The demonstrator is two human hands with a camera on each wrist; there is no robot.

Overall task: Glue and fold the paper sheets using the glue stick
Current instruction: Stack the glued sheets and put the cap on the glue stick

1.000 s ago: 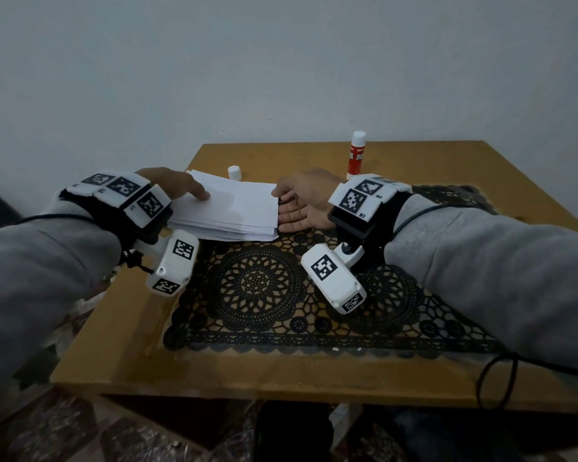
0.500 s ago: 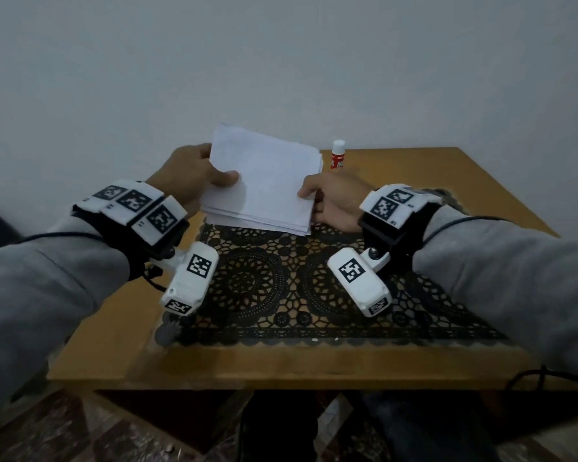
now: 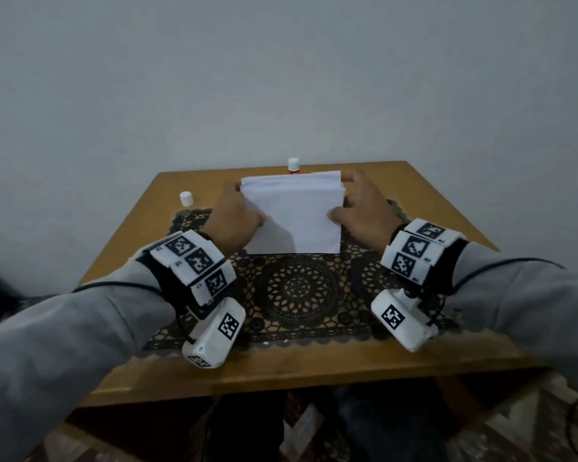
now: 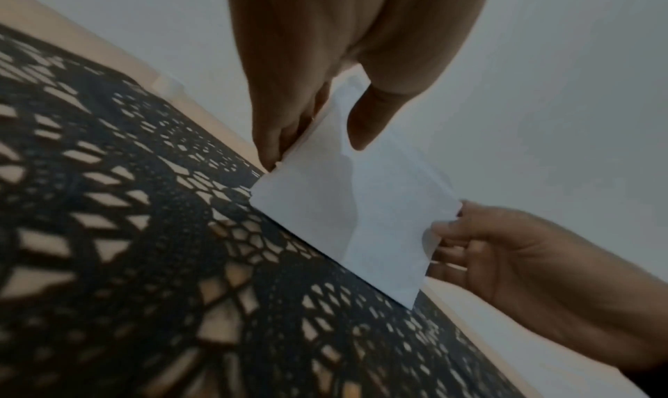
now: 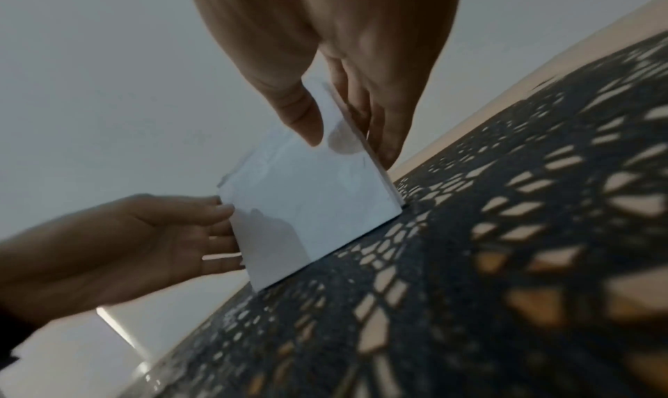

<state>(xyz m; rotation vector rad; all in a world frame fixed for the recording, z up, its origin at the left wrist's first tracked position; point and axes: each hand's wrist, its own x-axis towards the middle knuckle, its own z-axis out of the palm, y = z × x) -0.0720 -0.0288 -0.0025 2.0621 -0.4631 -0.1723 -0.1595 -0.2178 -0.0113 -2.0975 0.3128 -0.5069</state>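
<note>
Head view: both hands (image 3: 237,221) (image 3: 364,215) hold paper stack (image 3: 294,215) upright on mat (image 3: 297,288).

Matt paper sheets (image 3: 292,218), wooden table (image 3: 424,201)

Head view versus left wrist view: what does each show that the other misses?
Only the head view shows the glue stick upright behind the paper stack, and the white cap at the table's far left. Only the left wrist view shows the stack's bottom edge standing on the black lace mat. Both show the left hand and right hand gripping the stack's sides.
</note>
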